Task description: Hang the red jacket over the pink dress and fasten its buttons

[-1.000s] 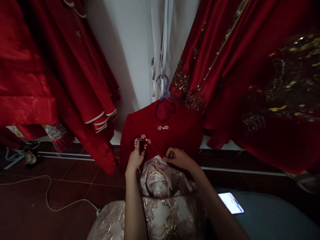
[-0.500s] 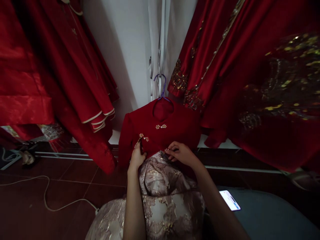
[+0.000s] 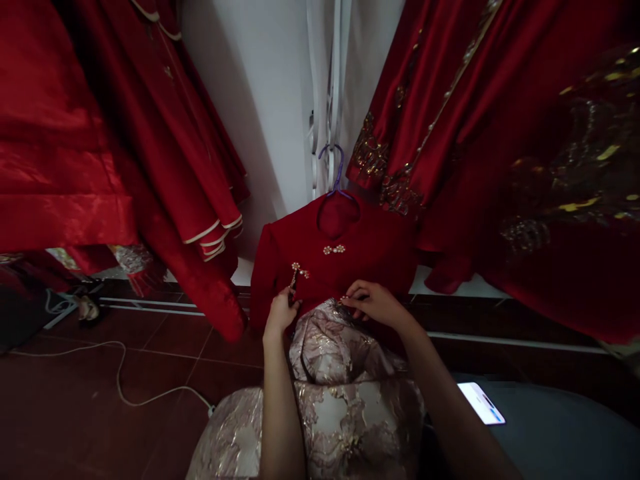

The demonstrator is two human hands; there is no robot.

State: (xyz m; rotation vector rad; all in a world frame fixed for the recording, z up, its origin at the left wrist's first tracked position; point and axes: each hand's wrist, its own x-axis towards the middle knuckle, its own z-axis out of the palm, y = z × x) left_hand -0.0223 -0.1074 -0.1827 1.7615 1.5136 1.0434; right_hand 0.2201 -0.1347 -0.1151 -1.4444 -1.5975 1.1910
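A red jacket (image 3: 380, 247) hangs on a purple hanger (image 3: 341, 167) in front of me, with a pearl flower fastening (image 3: 334, 250) below its neckline. My left hand (image 3: 281, 312) is closed around a slim, shiny, dark piece (image 3: 293, 280), whose upper end meets another pearl flower ornament (image 3: 301, 271) on the jacket front; its exact kind is unclear. My right hand (image 3: 373, 303) pinches a small beaded fastening (image 3: 343, 301) at the jacket's lower front edge. Beneath both hands, patterned pink-and-gold fabric (image 3: 325, 340) bunches up against the jacket.
Red garments (image 3: 200, 167) hang at left, and beaded red garments (image 3: 400, 147) at right. A white cable (image 3: 123, 373) snakes over the tiled floor. On a grey-green surface (image 3: 555, 420) at lower right lies a lit phone (image 3: 483, 403). Low white rails (image 3: 520, 341) run behind.
The whole scene has shifted slightly right as my head turned a little left. Both hands stay at nearly the same spots on the jacket, their grips much the same.
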